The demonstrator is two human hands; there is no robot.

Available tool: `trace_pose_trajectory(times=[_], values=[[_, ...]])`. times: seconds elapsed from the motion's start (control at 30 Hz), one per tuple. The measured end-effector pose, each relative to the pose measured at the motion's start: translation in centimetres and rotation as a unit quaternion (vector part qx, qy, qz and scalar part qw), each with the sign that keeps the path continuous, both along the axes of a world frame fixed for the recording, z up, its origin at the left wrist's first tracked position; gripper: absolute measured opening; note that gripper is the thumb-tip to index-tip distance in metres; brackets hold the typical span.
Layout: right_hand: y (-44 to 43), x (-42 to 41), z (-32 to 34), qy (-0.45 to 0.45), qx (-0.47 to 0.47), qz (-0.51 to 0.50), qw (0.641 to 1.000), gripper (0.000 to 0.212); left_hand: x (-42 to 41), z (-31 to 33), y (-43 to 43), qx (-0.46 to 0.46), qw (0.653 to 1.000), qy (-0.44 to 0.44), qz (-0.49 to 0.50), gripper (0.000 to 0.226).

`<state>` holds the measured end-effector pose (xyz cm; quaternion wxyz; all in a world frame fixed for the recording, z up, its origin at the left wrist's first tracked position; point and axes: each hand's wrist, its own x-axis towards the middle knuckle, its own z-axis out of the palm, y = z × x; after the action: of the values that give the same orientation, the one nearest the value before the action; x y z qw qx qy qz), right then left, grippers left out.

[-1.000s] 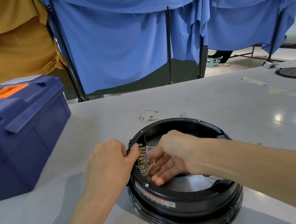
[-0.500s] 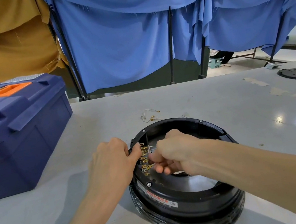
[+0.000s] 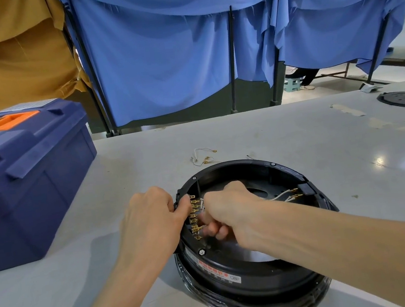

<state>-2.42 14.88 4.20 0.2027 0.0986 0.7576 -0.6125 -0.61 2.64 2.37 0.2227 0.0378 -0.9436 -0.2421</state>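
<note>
Left hand is gripping the rim of the black round housing on the desk, thumb bracing beside the brass terminal row. Right hand grip is narrow, probably pinching a white wire. Best pushing its connector straight on while steadying the housing.

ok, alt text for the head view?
Two bare hands work inside a black round housing on a grey table: the left hand grips its rim beside a row of brass terminals, the right hand pinches a white wire at that row. A blue toolbox sits to the left.
</note>
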Motion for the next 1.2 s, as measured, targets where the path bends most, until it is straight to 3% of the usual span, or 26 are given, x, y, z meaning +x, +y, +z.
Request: trace_pose_trajectory(times=[0.3,0.43,0.63,0.77,0.93,1.13,1.2], values=[[0.3,0.0,0.2,-0.004,-0.007,0.019,1.0,0.019,-0.1,-0.1,-0.1,0.005,1.0,0.001,-0.001,0.059],[1.2,0.3,0.1,-0.006,-0.054,0.061,0.997,0.007,0.0,-0.1,-0.3,0.008,1.0,-0.008,0.007,0.058],[3.1,1.5,0.2,-0.006,-0.057,0.112,0.992,0.021,0.3,0.1,-0.6,-0.011,0.999,-0.028,0.015,0.064],[2.9,1.5,0.3,-0.018,-0.054,0.151,0.987,0.011,0.7,0.4,-0.6,-0.023,0.999,-0.045,0.01,0.066],[2.6,1.4,0.0,-0.028,-0.085,0.146,0.985,0.018,1.0,0.8,-0.7,-0.038,0.996,-0.081,0.008,0.067],[2.8,1.2,0.1,-0.022,-0.073,0.125,0.989,0.001,1.0,0.9,-0.7,-0.048,0.994,-0.102,0.003,0.064],[2.8,1.3,0.0,-0.014,-0.062,0.125,0.99,0.005,1.2,1.0,-0.8,-0.053,0.993,-0.109,-0.002,0.064]])
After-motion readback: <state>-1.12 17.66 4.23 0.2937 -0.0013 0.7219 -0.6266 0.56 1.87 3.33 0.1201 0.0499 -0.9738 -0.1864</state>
